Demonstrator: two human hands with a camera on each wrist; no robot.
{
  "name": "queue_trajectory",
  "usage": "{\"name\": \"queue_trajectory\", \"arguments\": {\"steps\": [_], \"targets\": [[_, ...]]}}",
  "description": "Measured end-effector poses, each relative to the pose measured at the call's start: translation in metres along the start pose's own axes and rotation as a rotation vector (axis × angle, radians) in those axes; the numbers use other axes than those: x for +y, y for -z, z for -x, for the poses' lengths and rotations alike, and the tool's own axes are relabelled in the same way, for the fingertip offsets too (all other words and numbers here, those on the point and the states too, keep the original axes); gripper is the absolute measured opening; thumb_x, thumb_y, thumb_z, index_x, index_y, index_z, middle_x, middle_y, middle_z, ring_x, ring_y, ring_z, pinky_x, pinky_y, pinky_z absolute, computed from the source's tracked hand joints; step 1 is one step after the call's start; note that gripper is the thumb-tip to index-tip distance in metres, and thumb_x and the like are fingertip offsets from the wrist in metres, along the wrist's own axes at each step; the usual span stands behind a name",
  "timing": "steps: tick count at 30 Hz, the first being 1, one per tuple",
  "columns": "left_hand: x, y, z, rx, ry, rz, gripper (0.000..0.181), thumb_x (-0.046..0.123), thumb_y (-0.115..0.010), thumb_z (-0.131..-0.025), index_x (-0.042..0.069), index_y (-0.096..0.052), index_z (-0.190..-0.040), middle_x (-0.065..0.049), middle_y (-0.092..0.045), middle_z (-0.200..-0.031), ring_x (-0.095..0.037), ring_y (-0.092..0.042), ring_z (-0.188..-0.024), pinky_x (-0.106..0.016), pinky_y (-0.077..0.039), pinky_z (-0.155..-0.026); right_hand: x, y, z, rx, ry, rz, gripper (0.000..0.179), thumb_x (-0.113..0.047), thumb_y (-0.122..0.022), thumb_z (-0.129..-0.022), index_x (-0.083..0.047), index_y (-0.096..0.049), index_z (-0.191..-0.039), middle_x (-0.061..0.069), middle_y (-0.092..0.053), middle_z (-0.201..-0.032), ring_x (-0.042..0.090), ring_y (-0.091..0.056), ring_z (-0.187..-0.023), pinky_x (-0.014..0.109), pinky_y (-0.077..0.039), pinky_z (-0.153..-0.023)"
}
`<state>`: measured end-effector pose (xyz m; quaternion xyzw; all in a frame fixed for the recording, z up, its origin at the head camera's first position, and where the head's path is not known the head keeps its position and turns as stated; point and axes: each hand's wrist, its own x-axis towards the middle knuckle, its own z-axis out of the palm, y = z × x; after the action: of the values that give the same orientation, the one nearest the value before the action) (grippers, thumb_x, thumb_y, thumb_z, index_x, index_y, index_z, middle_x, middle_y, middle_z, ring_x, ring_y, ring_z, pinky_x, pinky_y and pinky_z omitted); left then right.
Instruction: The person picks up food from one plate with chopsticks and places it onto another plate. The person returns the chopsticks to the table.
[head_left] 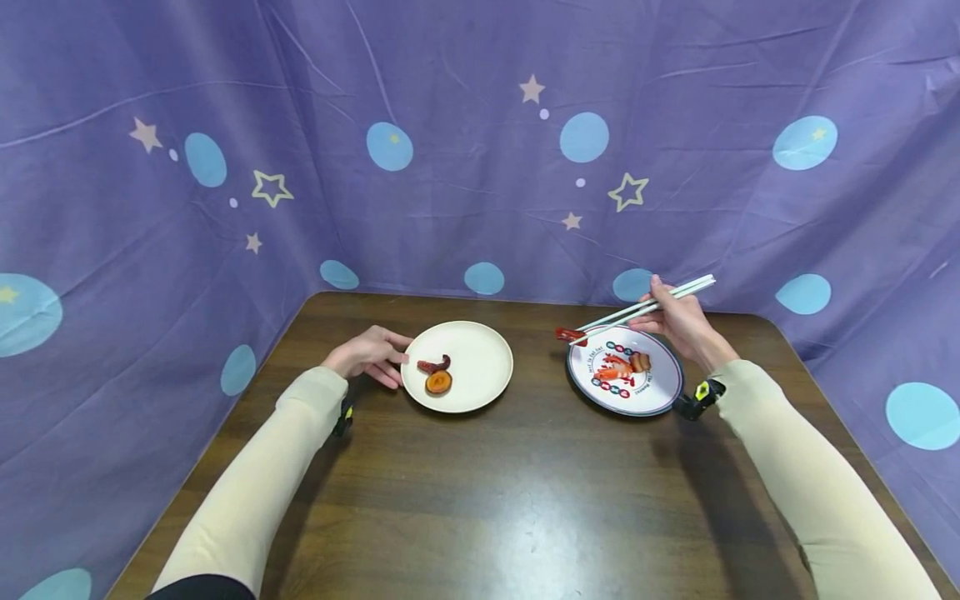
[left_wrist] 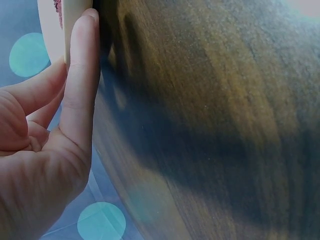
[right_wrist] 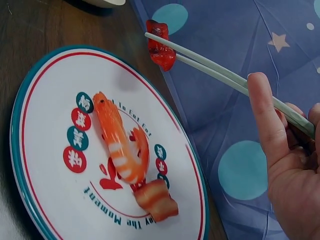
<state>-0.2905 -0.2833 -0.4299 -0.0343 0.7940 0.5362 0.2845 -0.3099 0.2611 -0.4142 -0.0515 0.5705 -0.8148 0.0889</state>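
In the head view my right hand (head_left: 678,321) holds a pair of pale green chopsticks (head_left: 645,310). Their tips pinch a glossy dark-red piece of food (right_wrist: 161,46), raised over the left rim of a white plate (head_left: 663,392) with a blue-green edge and printed lettering. On that plate lie an orange shrimp (right_wrist: 117,137) and a brown striped piece of meat (right_wrist: 156,200). My left hand (head_left: 371,354) pinches the left rim of a cream plate (head_left: 480,358) between thumb and fingers. It carries a dark-red curled tentacle piece (head_left: 435,365) and a round brown mushroom-like piece (head_left: 438,382).
Both plates stand toward the back of a brown wooden table (head_left: 480,483), with a gap between them. A purple curtain (head_left: 465,225) with stars and blue dots hangs behind the table and along both sides.
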Motion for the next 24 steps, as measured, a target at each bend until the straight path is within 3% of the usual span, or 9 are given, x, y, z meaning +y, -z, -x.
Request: {"name": "queue_trajectory", "arguments": {"steps": [13, 24], "targets": [[0.001, 0.000, 0.000, 0.014, 0.012, 0.005, 0.059, -0.002, -0.059, -0.106, -0.002, -0.038, -0.161, -0.030, -0.070, -0.118, -0.026, -0.076, -0.067, -0.042, -0.069, -0.069, 0.003, -0.018, -0.010, 0.028, -0.015, 0.000, 0.042, -0.034, -0.053, -0.112, 0.005, -0.060, -0.099, 0.019, -0.072, -0.077, 0.030, -0.077, -0.067, 0.037, -0.068, -0.071], [0.000, 0.000, -0.001, 0.010, 0.022, -0.002, 0.061, -0.002, -0.059, -0.105, -0.002, -0.036, -0.162, -0.028, -0.072, -0.112, -0.027, -0.076, -0.068, -0.043, -0.069, -0.069, 0.010, -0.034, -0.018, -0.002, -0.006, -0.014, 0.040, -0.033, -0.049, -0.113, 0.004, -0.056, -0.101, 0.017, -0.071, -0.077, 0.029, -0.077, -0.065, 0.038, -0.068, -0.071]]}}
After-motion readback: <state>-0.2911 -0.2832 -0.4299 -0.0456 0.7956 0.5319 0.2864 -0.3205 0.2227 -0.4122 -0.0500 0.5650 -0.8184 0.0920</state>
